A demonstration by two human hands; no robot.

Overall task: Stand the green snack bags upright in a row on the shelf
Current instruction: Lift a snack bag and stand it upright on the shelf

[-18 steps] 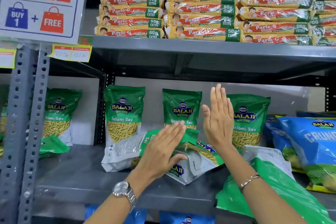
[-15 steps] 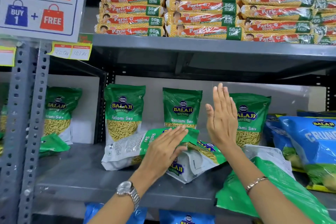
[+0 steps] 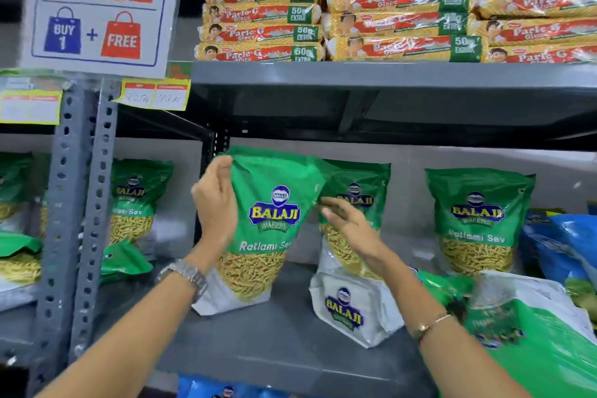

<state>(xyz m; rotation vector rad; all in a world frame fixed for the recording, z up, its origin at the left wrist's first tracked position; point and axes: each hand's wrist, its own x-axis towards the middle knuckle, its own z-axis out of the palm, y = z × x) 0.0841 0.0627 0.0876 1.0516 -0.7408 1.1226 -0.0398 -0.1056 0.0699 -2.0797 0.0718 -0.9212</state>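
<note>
Bag (image 3: 269, 229) is being stood on the shelf (image 3: 277, 333), pinched at its top corner by the left hand (image 3: 214, 203); right hand (image 3: 347, 220) blurred, apparently spread. Release needs it balanced.

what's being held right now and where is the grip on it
The left hand pinches the top left corner of a green snack bag. The right hand holds nothing.

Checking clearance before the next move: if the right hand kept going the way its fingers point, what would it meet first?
Likely the held bag: the right hand points left at its edge, almost touching. Depth is unclear.
</note>
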